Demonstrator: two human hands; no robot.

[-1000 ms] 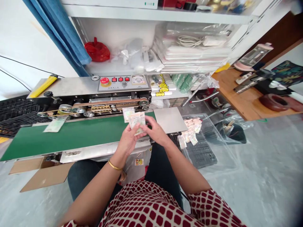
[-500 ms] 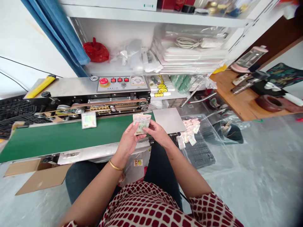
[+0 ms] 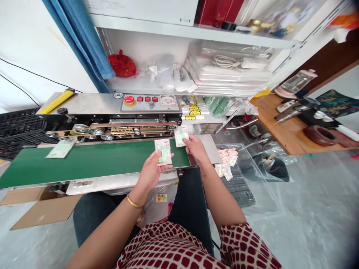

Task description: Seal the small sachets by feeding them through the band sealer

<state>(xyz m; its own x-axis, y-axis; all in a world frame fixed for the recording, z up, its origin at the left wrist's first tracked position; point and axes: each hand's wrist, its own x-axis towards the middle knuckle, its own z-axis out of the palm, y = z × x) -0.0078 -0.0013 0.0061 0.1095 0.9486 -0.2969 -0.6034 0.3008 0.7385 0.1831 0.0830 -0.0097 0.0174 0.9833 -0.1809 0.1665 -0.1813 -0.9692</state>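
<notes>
Okay so both hands are up over the green conveyor belt (image 3: 92, 164) of a band sealer (image 3: 92, 102), and each one has a small printed sachet.

The left hand (image 3: 150, 177) is palm-up, with the left fingers (image 3: 157, 160) curled in a narrow grip around the bottom of an upright sachet (image 3: 163, 152). The sachet stands just above those fingertips, and a gold bangle (image 3: 134, 201) sits on that wrist.

The right hand (image 3: 196, 149) is pinching a second sachet (image 3: 181, 136) in a tight grip, right at the right fingertips (image 3: 188, 139). That sachet sits just ahead of the fingers, near the sealer's belt rollers (image 3: 97, 131).

Past the right fingers there's a steel plate (image 3: 209, 147), and just right of that is a pile of sachets (image 3: 227, 160) on a black plastic crate (image 3: 238, 190).

Way left of the left fingers, a third sachet (image 3: 61, 148) lies flat at the belt's far end. The sealer's red stop button (image 3: 129, 99) is well ahead of both hands, and a cardboard box (image 3: 36, 209) sits on the floor down to the left.
</notes>
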